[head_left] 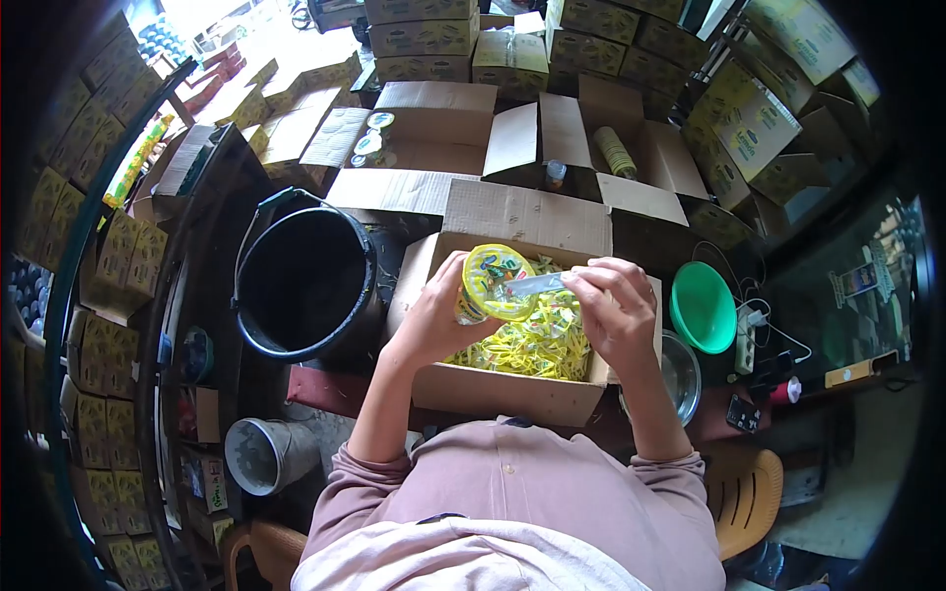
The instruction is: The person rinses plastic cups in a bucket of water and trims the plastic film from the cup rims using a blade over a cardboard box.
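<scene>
My left hand [439,313] is closed around a plastic cup with a yellow rim and printed film lid [496,283], its top tilted toward me. In my right hand [621,307] is a knife with a flat grey blade [535,285], pinched between thumb and fingers. The blade's tip lies against or just over the cup's top; I cannot tell which. Below both hands stands an open cardboard box [507,392] full of yellow and clear plastic strips [537,347].
Left of the box stands a black bucket [370,261], with a grey pail [288,453] lower down. A green bowl [704,307] and a clear bowl [682,379] are at the right. Open cartons [434,103] hold cups behind, and a small jar [555,175] stands between them.
</scene>
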Available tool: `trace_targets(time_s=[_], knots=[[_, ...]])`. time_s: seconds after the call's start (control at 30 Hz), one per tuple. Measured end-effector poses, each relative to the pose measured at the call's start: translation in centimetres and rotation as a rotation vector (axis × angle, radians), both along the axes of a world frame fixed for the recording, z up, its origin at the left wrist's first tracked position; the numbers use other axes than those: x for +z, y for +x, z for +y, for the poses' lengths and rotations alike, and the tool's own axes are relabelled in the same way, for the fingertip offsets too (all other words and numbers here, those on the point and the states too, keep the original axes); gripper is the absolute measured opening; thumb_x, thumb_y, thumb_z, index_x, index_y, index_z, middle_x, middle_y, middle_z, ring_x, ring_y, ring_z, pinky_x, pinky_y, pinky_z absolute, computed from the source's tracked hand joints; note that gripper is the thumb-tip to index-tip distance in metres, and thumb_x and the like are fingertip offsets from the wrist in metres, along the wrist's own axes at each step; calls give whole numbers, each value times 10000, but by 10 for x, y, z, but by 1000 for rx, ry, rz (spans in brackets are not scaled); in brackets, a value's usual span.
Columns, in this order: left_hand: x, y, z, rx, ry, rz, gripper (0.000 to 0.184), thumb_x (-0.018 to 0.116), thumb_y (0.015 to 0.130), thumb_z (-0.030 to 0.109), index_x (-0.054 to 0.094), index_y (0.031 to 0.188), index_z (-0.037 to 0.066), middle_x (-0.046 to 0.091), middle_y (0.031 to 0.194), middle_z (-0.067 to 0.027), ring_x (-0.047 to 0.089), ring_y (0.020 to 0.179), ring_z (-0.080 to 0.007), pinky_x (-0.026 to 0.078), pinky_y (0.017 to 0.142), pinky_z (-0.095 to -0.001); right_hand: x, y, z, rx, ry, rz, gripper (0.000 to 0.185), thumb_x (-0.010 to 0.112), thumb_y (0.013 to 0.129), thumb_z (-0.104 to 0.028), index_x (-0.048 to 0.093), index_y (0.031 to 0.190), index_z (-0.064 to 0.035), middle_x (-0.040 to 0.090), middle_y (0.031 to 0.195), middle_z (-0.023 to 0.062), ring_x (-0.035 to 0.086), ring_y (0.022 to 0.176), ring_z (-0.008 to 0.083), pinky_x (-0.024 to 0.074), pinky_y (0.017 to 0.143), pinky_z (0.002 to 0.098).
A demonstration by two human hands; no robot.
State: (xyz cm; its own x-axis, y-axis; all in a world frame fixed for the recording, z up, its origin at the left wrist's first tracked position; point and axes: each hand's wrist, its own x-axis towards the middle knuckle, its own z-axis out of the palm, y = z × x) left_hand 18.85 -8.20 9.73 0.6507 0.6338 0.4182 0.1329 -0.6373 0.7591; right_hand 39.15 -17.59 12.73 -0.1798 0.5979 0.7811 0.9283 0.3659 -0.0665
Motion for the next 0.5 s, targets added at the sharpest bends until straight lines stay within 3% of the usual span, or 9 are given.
trace_targets(time_s=[0.07, 0.27, 0.5], knots=[[7, -2, -7, -12, -167, -54, 630, 704, 632, 133, 381, 1153, -13, 474, 1034, -171, 502, 963, -318, 417, 827, -357, 5, -4, 0, 3, -9, -114, 233, 631, 638, -43, 650, 862, -104, 592, 866, 7, 560, 851, 164, 452, 738, 305], [13, -8, -13, 18, 84, -50, 597, 682, 645, 136, 385, 1142, -8, 481, 1035, -174, 511, 947, -326, 429, 809, -363, 11, -4, 4, 46, 8, -212, 219, 610, 679, -105, 647, 893, -79, 588, 886, 10, 556, 863, 155, 441, 769, 301], [17, -5, -20, 142, 111, -22, 597, 675, 619, 101, 381, 1126, -9, 479, 1055, -188, 513, 961, -346, 434, 817, -380, 10, -1, 8, 101, 45, -269, 218, 605, 692, -117, 648, 898, -62, 586, 868, 24, 561, 847, 154, 443, 786, 311]])
